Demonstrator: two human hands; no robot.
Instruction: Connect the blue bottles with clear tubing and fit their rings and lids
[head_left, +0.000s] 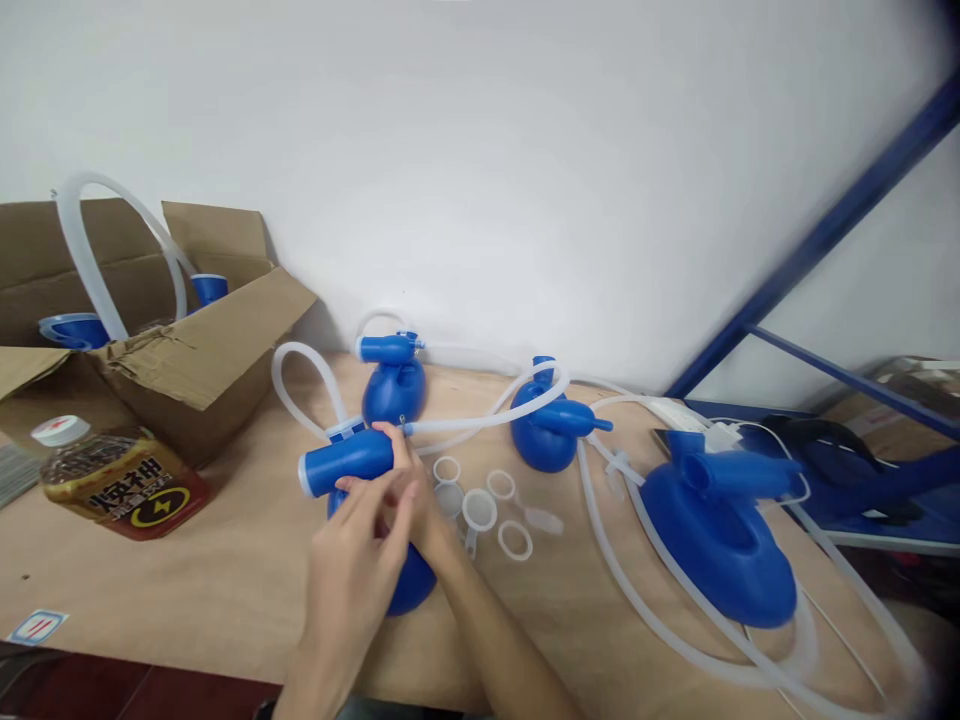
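A blue plastic pump-like vessel [346,465] with a cylindrical neck and a translucent hose lies on the wooden table [225,560] in front of me. My left hand [352,560] rests on its body, fingers curled against it. My right hand [409,490] pinches the small fitting at the neck's right end, where a clear tube [480,420] joins. Several small clear rings and caps [484,505] lie just right of my hands.
Three more blue vessels stand behind and to the right [394,385] [547,425] [720,540], with hoses looping over the table. An open cardboard box [187,350] holds blue parts at the left. A bottle [112,480] lies near it. A blue metal frame [825,230] rises at the right.
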